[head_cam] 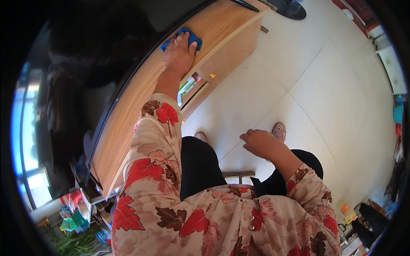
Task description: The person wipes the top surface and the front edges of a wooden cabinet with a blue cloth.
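Observation:
My left hand (179,54) lies palm down over a bunched blue cloth (197,41). It presses the cloth onto the top of a long wooden cabinet (221,22), close beside the black edge of a large glossy screen (96,41). Part of the cloth is hidden under my fingers. My right hand (261,144) hangs in front of my right thigh, its fingers loosely bent and holding nothing. Below my left wrist, an open compartment in the cabinet front shows a green and white box (189,87).
Pale floor tiles (307,105) spread to the right of the cabinet. A dark round base (290,9) stands past its far end. Behind me at lower left are a white shelf (84,204) with assorted items and green plants (75,241). A white drawer unit (391,70) lines the right side.

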The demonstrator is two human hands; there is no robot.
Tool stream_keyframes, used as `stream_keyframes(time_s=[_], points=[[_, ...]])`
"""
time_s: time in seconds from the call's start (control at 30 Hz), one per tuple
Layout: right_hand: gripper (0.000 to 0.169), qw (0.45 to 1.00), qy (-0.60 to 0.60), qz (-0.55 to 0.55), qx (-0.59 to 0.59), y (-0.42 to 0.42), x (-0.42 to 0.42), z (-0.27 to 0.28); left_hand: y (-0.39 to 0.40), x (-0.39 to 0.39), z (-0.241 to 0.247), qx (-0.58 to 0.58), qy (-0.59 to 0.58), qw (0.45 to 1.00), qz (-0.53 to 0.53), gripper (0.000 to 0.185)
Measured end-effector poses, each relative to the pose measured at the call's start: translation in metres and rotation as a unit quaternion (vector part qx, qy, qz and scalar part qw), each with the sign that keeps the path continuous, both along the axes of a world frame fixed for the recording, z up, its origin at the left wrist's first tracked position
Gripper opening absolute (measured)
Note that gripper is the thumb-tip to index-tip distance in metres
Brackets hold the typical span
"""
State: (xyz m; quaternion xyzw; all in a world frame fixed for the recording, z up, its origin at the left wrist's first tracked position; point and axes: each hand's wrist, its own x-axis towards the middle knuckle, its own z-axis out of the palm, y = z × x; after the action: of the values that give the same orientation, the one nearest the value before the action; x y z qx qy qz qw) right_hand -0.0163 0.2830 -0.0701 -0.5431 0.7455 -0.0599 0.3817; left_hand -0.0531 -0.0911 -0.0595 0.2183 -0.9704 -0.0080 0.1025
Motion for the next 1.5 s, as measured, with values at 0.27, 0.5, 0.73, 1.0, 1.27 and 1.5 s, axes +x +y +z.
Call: stream_keyframes(time_s=[0.27,0.5,0.73,1.0,1.27,1.5], points=[[0.029,0.999,-0.051,0.002,0.011,-0.030,-0.027,-0.095,-0.037,0.068,-0.067,0.037,-0.082,0.991,0.102,0.059],[0.031,0.997,-0.046,0.008,0.053,-0.007,-0.038,-0.172,-0.058,0.125,-0.094,0.033,-0.113,0.978,0.173,0.060],[0.033,0.992,-0.032,0.026,0.118,0.006,-0.046,-0.227,-0.079,0.185,-0.110,0.009,-0.133,0.964,0.229,0.061],[0.037,0.984,-0.099,0.031,0.148,0.014,-0.030,-0.276,-0.095,0.248,-0.123,-0.035,-0.151,0.955,0.253,0.060],[0.036,0.977,-0.152,0.042,0.146,0.013,-0.024,-0.312,-0.108,0.344,-0.108,-0.068,-0.173,0.915,0.358,0.061],[0.035,0.977,-0.147,0.047,0.143,-0.007,-0.024,-0.342,-0.116,0.437,-0.086,-0.119,-0.177,0.868,0.448,0.061]])
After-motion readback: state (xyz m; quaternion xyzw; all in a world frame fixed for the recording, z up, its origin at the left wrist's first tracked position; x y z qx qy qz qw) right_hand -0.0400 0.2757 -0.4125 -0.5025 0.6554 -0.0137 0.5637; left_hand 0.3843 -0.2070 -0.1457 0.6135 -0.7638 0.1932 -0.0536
